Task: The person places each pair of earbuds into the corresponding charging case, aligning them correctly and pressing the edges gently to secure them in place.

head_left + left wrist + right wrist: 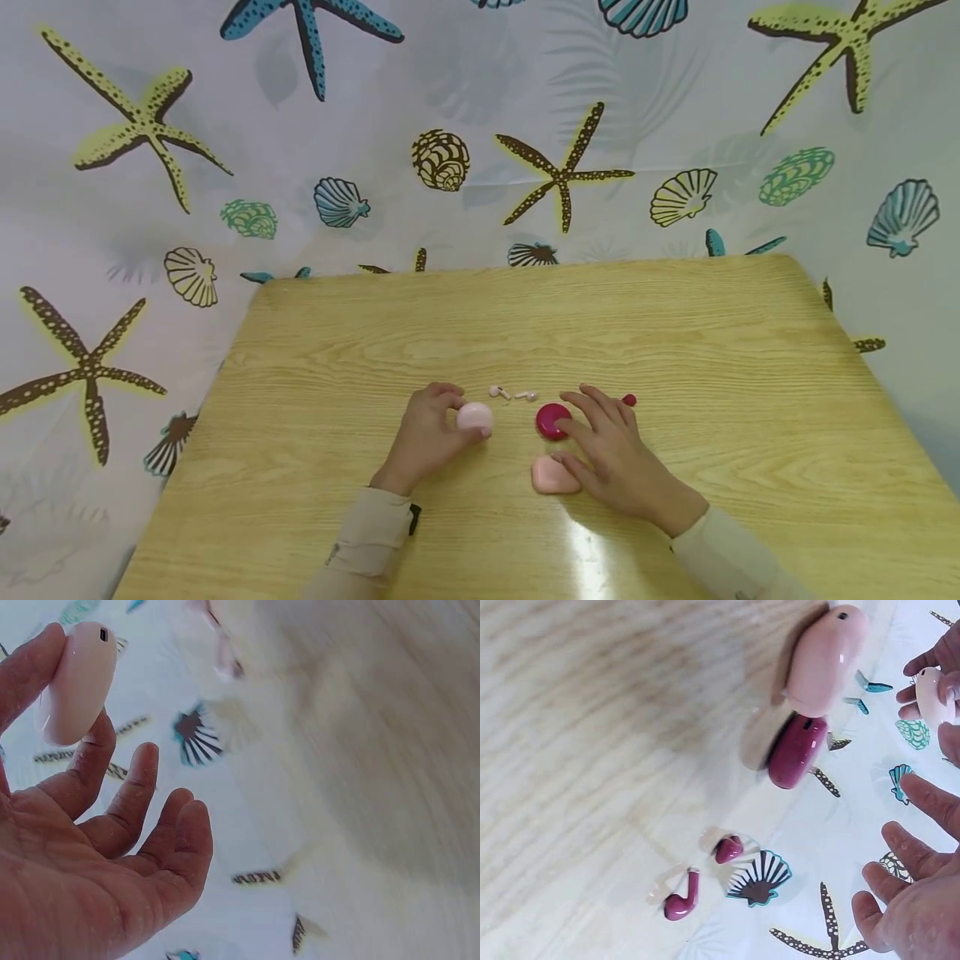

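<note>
My left hand (423, 437) pinches a pale pink, rounded earbud charging case (475, 419) between thumb and fingertips. The left wrist view shows a small dark port (104, 634) at one end of that case, with the other fingers loosely bent. Over the table my right hand (618, 458) is open, its fingers spread. In the head view its fingertips overlap a magenta round earbud case (549, 423) and a pink oblong earbud case (551, 476). The right wrist view shows the magenta case (799, 754) and pink case (825, 667) lying on the table, away from the fingers.
Two white earbuds (527, 396) lie on the wooden table (375, 333) between the hands. Two magenta earbuds (679, 906) lie beyond the right hand, one partly visible in the head view. A cloth (450, 83) printed with starfish and shells hangs behind the table.
</note>
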A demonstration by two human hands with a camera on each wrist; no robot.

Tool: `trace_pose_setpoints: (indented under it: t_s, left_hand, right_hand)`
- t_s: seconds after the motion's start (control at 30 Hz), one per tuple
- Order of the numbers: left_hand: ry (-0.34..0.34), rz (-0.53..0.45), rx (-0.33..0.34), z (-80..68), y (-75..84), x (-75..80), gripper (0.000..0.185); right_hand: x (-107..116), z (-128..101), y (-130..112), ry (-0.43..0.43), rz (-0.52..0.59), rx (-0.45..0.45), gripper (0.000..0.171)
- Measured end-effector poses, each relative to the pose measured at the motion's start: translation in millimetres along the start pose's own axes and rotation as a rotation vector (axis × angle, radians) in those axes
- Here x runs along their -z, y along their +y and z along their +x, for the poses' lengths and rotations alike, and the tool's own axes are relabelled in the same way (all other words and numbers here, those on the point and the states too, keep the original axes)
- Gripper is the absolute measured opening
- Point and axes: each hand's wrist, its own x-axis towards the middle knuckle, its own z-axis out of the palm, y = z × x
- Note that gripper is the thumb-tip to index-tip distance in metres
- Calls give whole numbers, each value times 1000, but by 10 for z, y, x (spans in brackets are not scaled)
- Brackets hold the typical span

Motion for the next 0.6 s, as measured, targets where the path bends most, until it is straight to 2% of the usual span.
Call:
trace_pose_setpoints:
  t_s: [0.1,0.3,0.43,0.6]
  left_hand:
    - [-33,-17,-55,-28,164,-51,33]
    - [-102,-21,-143,-49,404,-149,33]
    - [-120,9,-206,-58,473,-242,32]
    - [-107,42,-262,-71,532,-321,27]
  right_hand:
    - [13,64,-15,60,17,28,51]
    - [42,165,-53,153,23,76,46]
    - [42,195,-68,152,25,87,46]
    - [38,197,-95,138,30,90,45]
